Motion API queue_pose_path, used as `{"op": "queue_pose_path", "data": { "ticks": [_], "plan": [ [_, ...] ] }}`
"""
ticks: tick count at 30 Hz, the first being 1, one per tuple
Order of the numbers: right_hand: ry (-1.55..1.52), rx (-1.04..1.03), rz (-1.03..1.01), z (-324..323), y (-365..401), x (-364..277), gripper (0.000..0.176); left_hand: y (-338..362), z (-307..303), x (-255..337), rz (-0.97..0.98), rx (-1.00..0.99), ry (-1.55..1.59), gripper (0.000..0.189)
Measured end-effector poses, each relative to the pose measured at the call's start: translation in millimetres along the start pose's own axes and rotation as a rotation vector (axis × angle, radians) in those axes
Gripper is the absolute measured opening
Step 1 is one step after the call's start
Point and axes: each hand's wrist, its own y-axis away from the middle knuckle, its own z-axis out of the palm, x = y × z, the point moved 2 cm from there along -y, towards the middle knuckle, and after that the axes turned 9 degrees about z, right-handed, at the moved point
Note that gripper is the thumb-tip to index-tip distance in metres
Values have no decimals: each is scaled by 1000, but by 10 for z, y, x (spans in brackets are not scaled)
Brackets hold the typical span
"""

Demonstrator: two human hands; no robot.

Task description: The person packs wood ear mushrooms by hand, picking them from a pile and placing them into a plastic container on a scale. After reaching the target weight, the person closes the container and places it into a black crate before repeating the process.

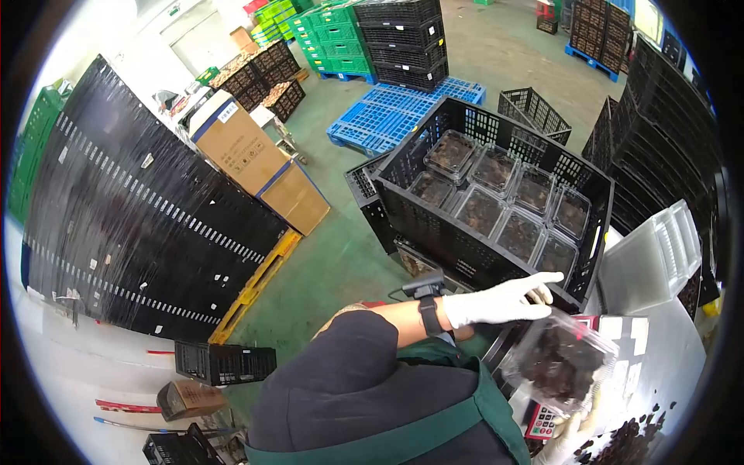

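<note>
A clear plastic clamshell box point(562, 363) filled with dark brown pieces is tilted over a scale with a red keypad point(542, 422). My right hand point(572, 435), in a pale glove, grips the box at its lower edge. Close above the box's upper edge is my left hand point(504, 302), white-gloved, with fingers apart and nothing in them. Just beyond it stands a large black crate point(434, 225) holding several similar filled clamshell boxes point(519, 236).
Nested clear plastic boxes point(655, 252) stand at the right of the worktable point(674, 349). Loose dark pieces point(632, 442) lie near its front. A blue pallet point(380, 112) and stacked black crates point(399, 43) are behind. Wrapped black crates point(139, 201) fill the left.
</note>
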Motion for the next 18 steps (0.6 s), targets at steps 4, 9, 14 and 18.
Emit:
{"op": "queue_pose_path", "data": {
  "ticks": [4,9,14,18],
  "plan": [
    [-232,-252,89,215,-164,393,61,-77,-167,174,-245,-358,-78,67],
    [-106,-348,162,338,-330,373,60,-34,-178,185,-310,-431,-41,67],
    [-86,-344,196,463,-360,225,58,-18,-218,288,-338,-386,-60,65],
    [-40,-319,231,557,-405,13,52,-78,-285,351,-244,-440,-194,61]
  ]
}}
